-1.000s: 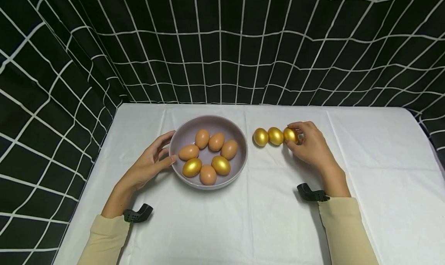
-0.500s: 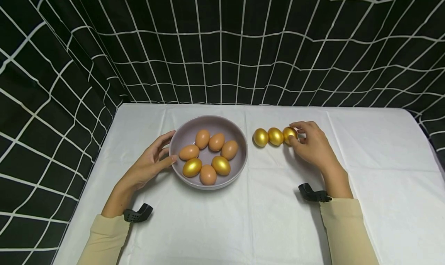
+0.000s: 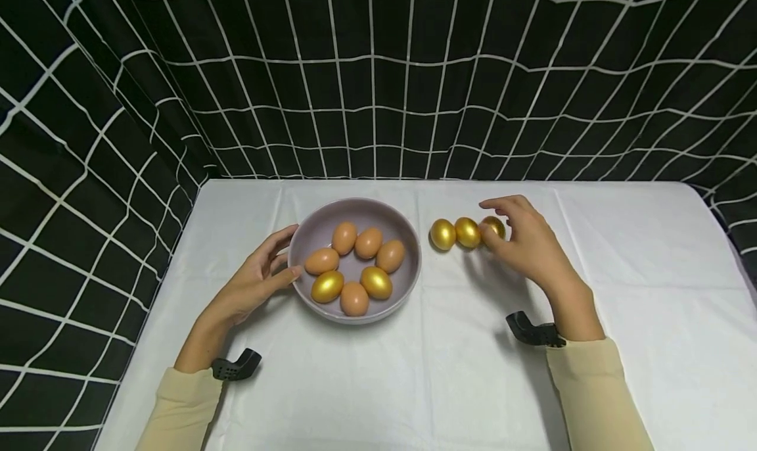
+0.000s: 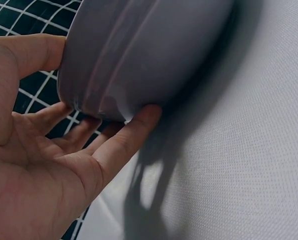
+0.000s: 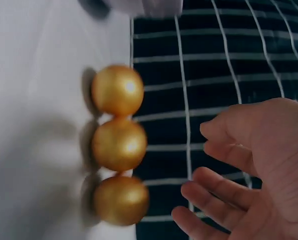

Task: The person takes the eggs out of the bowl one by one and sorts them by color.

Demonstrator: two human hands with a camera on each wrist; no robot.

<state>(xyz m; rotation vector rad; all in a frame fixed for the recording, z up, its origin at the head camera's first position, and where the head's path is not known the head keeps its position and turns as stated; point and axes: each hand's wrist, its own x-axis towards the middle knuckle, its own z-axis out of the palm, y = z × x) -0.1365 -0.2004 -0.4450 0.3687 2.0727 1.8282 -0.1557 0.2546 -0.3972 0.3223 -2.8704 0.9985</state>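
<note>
My left hand (image 3: 251,277) grips the side of a mauve bowl (image 3: 355,209), thumb at the rim and fingers against the outer wall, as the left wrist view shows. Several brown eggs (image 3: 321,260) and two shiny gold eggs, one left (image 3: 327,286) and one right (image 3: 376,282), form a ring inside it. To the bowl's right, three gold eggs stand in a row: a left one (image 3: 443,235), a middle one (image 3: 468,233) and a right one (image 3: 497,223). Over the right one hovers my right hand (image 3: 526,240), holding nothing, its thumb and fingers spread apart and partly hiding that egg.
A white cloth (image 3: 367,385) covers the table. Black fabric with a white grid (image 3: 390,83) hangs behind the table and at its sides. Each wrist wears a small black camera, the left one (image 3: 236,365) and the right one (image 3: 535,332).
My right hand has let go of the right gold egg and lifted, its fingers spreading away. The row of gold eggs and my left hand on the bowl have stayed in place.
</note>
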